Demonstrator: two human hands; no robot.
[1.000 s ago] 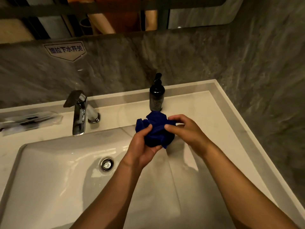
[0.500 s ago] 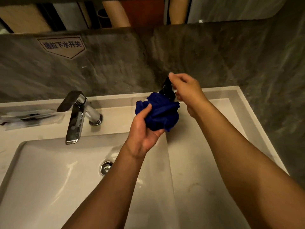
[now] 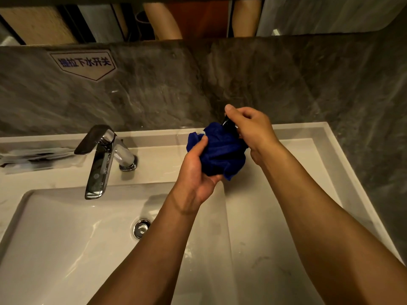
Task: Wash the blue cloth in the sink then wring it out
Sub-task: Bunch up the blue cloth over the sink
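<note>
Right now the left hand [image 3: 198, 172] is gripping the blue cloth [image 3: 220, 153], bunched into a ball, with the thumb curled over its top and the palm cupped beneath; the cloth is being held in the air above the counter [image 3: 286, 216], just to the 3 o'clock side of the sink [image 3: 55, 238] and not over the basin itself. The right hand [image 3: 251, 128] is curling its fingers over a dark pump bottle [image 3: 226, 122], of which only a sliver of the black top is showing at 12 o'clock of the cloth; the thumb is sitting raised above it, and the hand seems to be pressing or about to press the pump, though how firmly it is closing on the bottle cannot be told. A small pale fleck is showing on the cloth's upper left edge, possibly soap. Judging from this, the step in hand is soaping the cloth before washing. The next move is calling for the cloth to be carried toward 9 o'clock, under the tap [image 3: 99, 159], which is not visibly running, and for the lever to be lifted.
</note>
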